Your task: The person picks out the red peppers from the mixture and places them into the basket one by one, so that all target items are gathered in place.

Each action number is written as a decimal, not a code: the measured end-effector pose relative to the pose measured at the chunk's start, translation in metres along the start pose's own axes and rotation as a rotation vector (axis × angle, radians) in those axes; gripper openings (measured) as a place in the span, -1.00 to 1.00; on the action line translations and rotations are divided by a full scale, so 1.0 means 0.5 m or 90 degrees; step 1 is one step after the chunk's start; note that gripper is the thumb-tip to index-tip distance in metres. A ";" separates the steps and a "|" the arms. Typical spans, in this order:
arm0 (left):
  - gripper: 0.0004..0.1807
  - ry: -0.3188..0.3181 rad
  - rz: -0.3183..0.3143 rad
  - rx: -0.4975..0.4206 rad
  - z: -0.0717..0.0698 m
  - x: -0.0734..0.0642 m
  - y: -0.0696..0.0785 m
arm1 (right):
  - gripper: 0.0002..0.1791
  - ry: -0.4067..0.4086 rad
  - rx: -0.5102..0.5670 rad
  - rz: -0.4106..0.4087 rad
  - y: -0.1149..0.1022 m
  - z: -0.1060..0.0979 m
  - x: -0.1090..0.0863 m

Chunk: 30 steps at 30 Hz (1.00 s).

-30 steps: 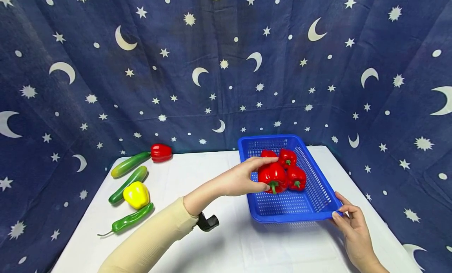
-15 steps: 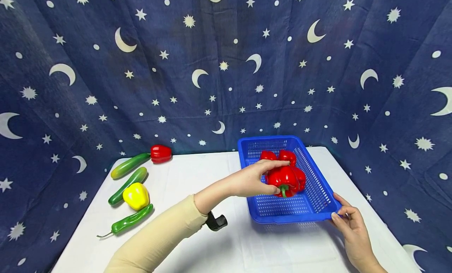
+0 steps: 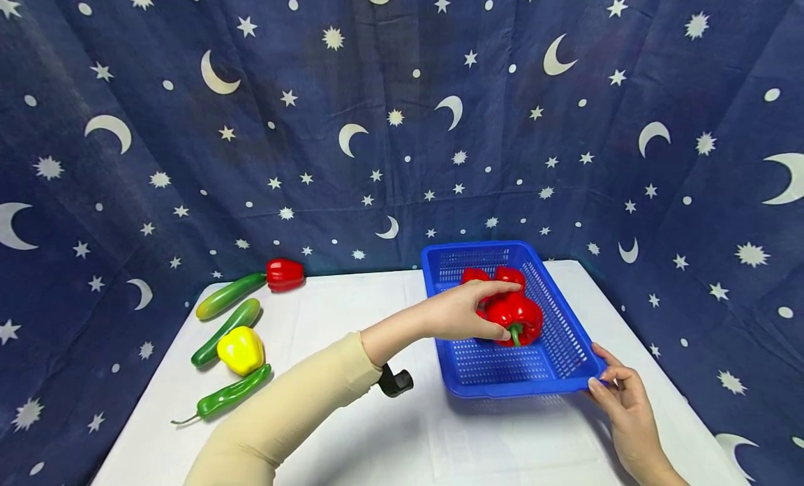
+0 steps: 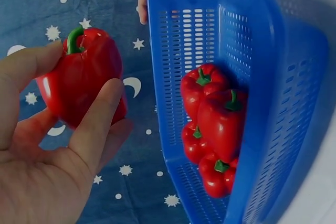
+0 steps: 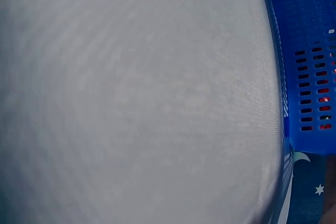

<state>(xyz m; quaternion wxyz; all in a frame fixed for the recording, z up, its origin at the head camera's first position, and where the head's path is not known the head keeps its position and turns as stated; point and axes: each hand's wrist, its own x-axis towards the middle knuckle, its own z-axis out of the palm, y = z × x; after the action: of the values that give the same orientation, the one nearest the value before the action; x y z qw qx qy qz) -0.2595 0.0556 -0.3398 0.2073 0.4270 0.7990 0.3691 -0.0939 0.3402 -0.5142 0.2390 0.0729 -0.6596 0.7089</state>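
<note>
My left hand [image 3: 461, 313] grips a red bell pepper [image 3: 526, 317] with a green stem, thumb on one side and fingers on the other. In the head view this pepper appears over the blue plastic basket [image 3: 515, 389]. The left wrist view shows the held pepper [image 4: 86, 80] apart from several red bell peppers [image 4: 220, 124] lying in the basket; in the head view the hand partly hides these. My right hand [image 3: 631, 409] pinches the basket's near right corner. In the right wrist view only part of the basket's slotted wall [image 5: 314, 142] shows clearly.
On the table's left side lie two cucumbers [image 3: 229, 297], a yellow bell pepper [image 3: 241, 350], a long green chili pepper [image 3: 232, 395] and another red bell pepper [image 3: 285, 275]. A dark blue star-and-moon cloth [image 3: 326, 193] hangs behind the white table [image 3: 352, 311].
My left hand has moved right across the basket with the red bell pepper in its grip. My right hand has stayed on the basket corner.
</note>
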 end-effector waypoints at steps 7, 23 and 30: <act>-0.15 -0.023 0.029 0.054 0.000 0.036 0.011 | -0.78 0.000 0.004 -0.002 -0.002 0.001 -0.001; -0.15 -0.087 -0.022 0.205 0.051 0.119 0.041 | -0.80 -0.001 0.014 -0.011 -0.002 0.003 -0.003; -0.18 -0.117 -0.048 0.266 0.091 0.133 0.036 | -0.80 -0.003 0.008 -0.007 -0.004 0.005 -0.002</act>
<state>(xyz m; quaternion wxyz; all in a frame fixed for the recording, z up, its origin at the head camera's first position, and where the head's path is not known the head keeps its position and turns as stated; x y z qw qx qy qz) -0.2570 0.1366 -0.3562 0.1998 0.4624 0.8513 0.1468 -0.0929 0.3375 -0.5126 0.2405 0.0799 -0.6552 0.7117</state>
